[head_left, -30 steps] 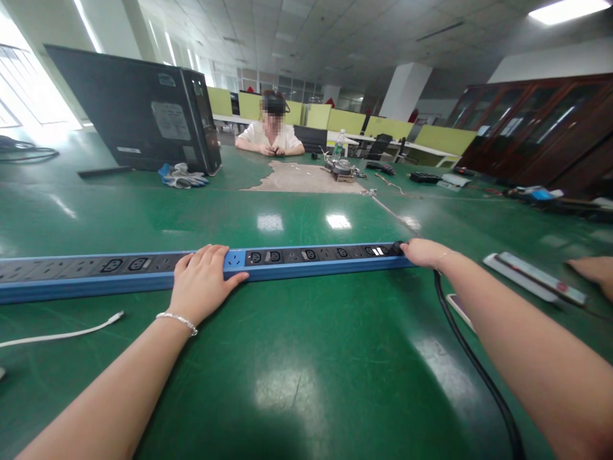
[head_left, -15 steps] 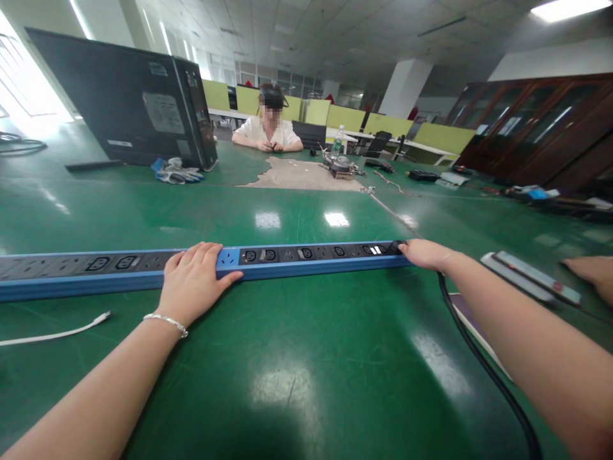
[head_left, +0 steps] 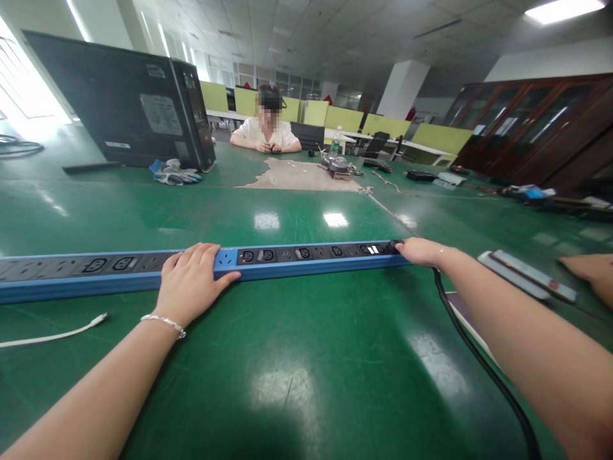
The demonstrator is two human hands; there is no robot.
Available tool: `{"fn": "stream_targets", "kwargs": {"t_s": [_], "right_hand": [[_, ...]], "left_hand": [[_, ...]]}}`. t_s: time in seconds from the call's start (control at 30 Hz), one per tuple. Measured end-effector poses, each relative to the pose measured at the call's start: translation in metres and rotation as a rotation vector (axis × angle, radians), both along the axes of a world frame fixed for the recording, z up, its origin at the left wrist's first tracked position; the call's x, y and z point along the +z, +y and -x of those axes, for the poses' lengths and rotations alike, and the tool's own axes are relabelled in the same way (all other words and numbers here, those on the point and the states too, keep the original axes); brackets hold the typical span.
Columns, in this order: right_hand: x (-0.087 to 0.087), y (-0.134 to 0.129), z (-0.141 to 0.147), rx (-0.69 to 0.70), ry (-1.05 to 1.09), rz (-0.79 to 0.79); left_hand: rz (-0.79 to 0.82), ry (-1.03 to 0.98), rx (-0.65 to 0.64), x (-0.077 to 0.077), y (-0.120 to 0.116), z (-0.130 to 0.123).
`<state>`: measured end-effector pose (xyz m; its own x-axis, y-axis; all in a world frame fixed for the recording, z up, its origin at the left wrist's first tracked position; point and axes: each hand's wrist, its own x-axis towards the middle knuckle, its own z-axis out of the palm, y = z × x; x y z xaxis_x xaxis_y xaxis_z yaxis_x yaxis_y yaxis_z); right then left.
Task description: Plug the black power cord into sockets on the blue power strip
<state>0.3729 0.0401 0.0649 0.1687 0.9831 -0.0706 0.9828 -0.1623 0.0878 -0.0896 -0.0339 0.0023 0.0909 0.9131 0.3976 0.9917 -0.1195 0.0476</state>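
Observation:
A long blue power strip with a row of black sockets lies across the green table, its left end cut off by the frame. My left hand is laid over it left of centre, fingers across the top and thumb along the front side, beside one blue socket. At the strip's right end my right hand is closed on a black plug pressed against the socket face; how deep it sits cannot be seen. A thick black cable runs from below my right wrist towards the bottom right.
A white cable lies at the left. To the right are a grey-white power strip and another person's hand. Farther back stand a computer tower, gloves, a bottle and a seated person.
The view has shifted very slightly. Both my hands keep their places on the strip and the plug.

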Motion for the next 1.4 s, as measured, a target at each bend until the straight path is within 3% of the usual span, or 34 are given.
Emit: {"fn": "stream_targets", "kwargs": {"t_s": [0.17,0.37,0.73,0.83,1.03,1.23,1.4], "right_hand": [[-0.008,-0.012,0.000,-0.048,-0.035,0.064],[-0.020,-0.026,0.000,-0.142,-0.020,-0.044],[-0.027,-0.033,0.007,-0.174,0.014,-0.132],[-0.022,-0.030,0.003,-0.154,-0.008,-0.088],[0.005,-0.014,-0.003,-0.004,-0.091,0.134],[0.023,-0.008,0.006,-0.004,-0.082,0.230],[0.027,-0.006,0.004,0.022,-0.048,0.240]], "left_hand": [[0.001,0.010,-0.001,0.001,-0.001,-0.001],[0.005,0.027,0.002,0.002,-0.001,-0.002],[-0.012,0.025,-0.005,0.001,-0.001,-0.001],[-0.003,0.020,-0.007,0.001,-0.001,-0.001],[-0.006,-0.002,-0.013,0.000,-0.001,0.000],[-0.021,0.007,-0.014,-0.002,0.000,0.000],[-0.023,0.017,-0.017,-0.002,0.000,0.000]]}}
